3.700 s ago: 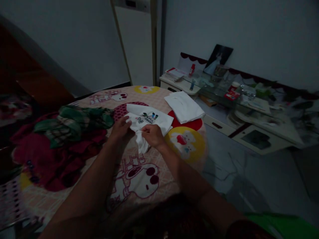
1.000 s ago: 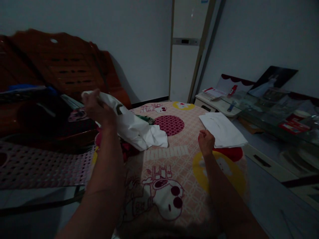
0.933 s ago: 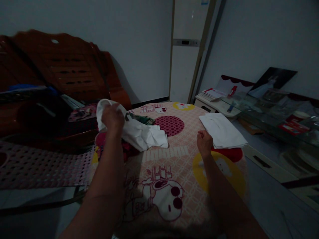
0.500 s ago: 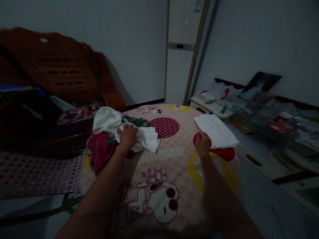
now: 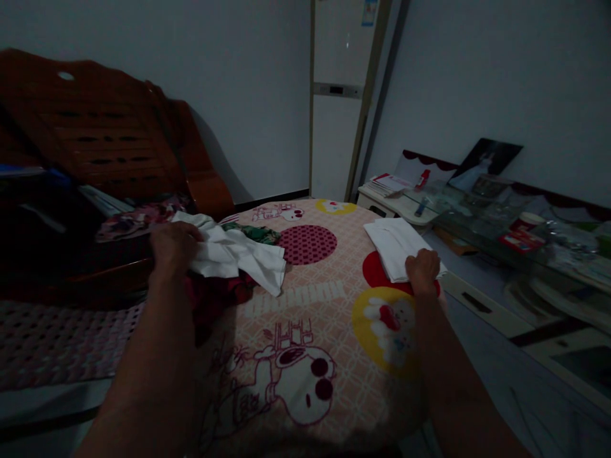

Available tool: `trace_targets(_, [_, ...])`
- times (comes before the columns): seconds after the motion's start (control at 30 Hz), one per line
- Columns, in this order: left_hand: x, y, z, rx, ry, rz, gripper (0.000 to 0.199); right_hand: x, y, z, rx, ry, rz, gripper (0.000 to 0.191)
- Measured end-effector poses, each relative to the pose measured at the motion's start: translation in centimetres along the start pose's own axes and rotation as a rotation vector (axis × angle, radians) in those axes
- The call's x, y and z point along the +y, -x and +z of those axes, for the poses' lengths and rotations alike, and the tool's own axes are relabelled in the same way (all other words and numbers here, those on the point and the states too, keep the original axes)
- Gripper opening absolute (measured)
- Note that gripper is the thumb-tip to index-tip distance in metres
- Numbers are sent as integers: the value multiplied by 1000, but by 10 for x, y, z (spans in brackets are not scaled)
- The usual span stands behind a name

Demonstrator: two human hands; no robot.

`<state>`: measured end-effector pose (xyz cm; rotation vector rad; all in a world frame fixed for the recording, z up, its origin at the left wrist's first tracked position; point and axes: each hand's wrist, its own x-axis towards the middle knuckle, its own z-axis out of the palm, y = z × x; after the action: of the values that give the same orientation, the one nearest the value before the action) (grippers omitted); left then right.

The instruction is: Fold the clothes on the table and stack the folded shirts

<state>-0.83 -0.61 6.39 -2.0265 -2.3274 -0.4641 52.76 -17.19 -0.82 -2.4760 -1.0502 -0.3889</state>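
A crumpled white garment [image 5: 238, 251] lies on the left of the round table, over dark red clothing [image 5: 222, 296] and a green patterned cloth [image 5: 252, 233]. My left hand [image 5: 174, 247] is at its left end, with the fingers curled over the fabric. On the table's right side rests a folded white garment [image 5: 396, 245], lying flat. My right hand [image 5: 423, 270] is closed at its near right edge; the fingertips are partly hidden.
A patterned cloth [image 5: 286, 318] with cartoon figures covers the table. Behind on the left stands a wooden bench [image 5: 105, 140] holding clothes, with a woven seat [image 5: 62, 343] nearer. Right of the table, a glass-topped stand [image 5: 477, 229] carries clutter. A tall white cabinet-like unit [image 5: 337, 140] stands in the corner.
My left hand has moved left along the white garment, whose raised left part now lies lower and flatter. My right hand has moved right, from beside the folded garment to its near edge.
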Motion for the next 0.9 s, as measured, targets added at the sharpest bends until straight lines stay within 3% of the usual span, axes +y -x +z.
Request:
trace_targets(0.17, [-17, 2, 7, -114, -108, -22, 35, 11, -10, 0, -59, 51, -16, 38])
trace_targets(0.27, [-9, 9, 8, -104, -75, 9, 38, 14, -9, 0, -68, 71, -33, 37])
trace_targets(0.4, [27, 29, 16, 87, -63, 449, 50, 11, -4, -3, -74, 112, -12, 36])
trace_targets(0.5, [52, 47, 38, -190, -155, 646, 61, 8, -3, -6, -121, 123, 17, 34])
trace_targets(0.57, [60, 56, 55, -264, -201, 654, 62, 6, -3, -8, -147, 119, 32, 35])
trace_targets(0.7, [64, 62, 74, -133, -223, 611, 43, 6, -2, -8, -131, 111, 31, 37])
trace_targets(0.8, [65, 60, 69, -110, -220, 594, 36, 7, 0, -5, -76, 92, 29, 37])
trace_targets(0.9, [54, 54, 48, -95, -179, 557, 32, 8, 0, -1, -52, 50, 39, 37])
